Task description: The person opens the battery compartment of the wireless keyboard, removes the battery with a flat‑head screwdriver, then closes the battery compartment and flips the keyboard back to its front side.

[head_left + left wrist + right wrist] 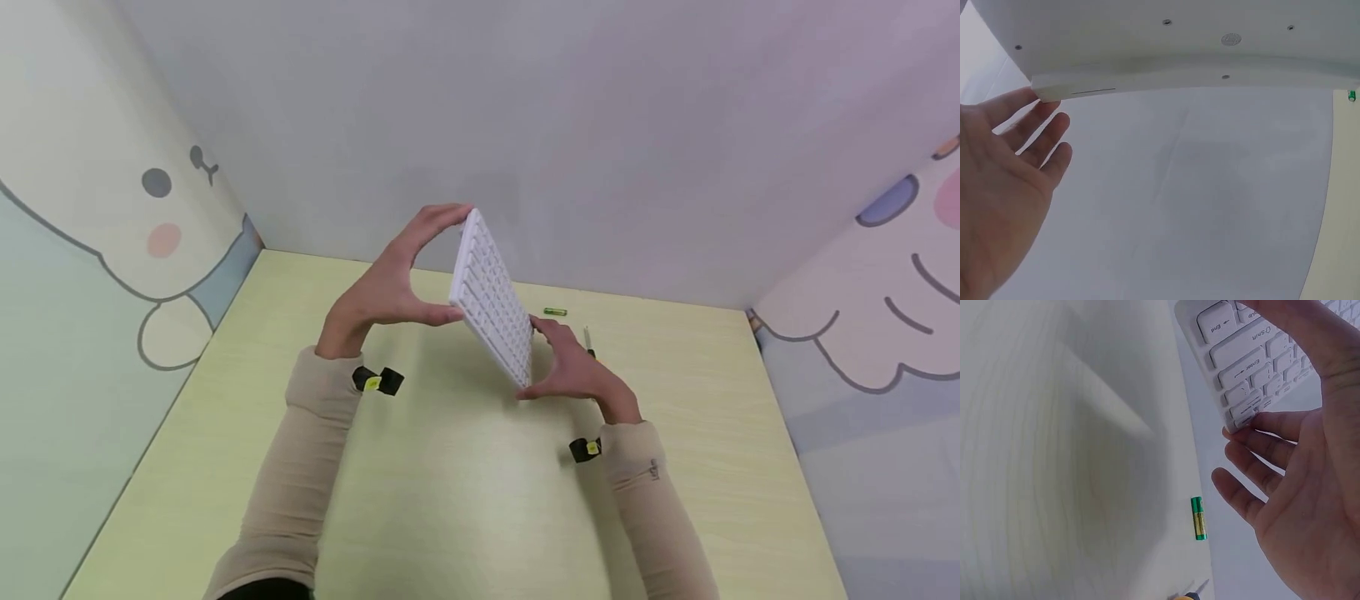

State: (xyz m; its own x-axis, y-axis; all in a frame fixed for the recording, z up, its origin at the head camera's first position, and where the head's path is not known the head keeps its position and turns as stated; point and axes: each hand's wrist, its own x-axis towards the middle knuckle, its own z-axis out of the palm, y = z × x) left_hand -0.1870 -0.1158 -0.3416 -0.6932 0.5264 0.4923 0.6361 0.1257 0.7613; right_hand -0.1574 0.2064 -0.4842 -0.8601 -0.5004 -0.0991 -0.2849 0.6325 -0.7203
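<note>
A white keyboard (495,296) is held up above the table, tilted, its left end higher than its right. My left hand (390,283) grips the upper left end between thumb and fingers. At the lower right end, my right hand (573,367) pinches the keyboard by its edges. The left wrist view shows the underside of the keyboard (1197,37), with several small screws and a round mark, and the left fingertips (1047,100) at its corner. In the right wrist view, the End, Shift and Enter keys (1241,372) appear beside the right hand (1297,481).
Toward the back of the pale wooden table (465,483) lies a green and gold battery (555,312). A screwdriver (588,342) lies just behind the right hand, partly hidden by it. A grey wall (525,125) rises behind the table, with cartoon-printed panels on both sides.
</note>
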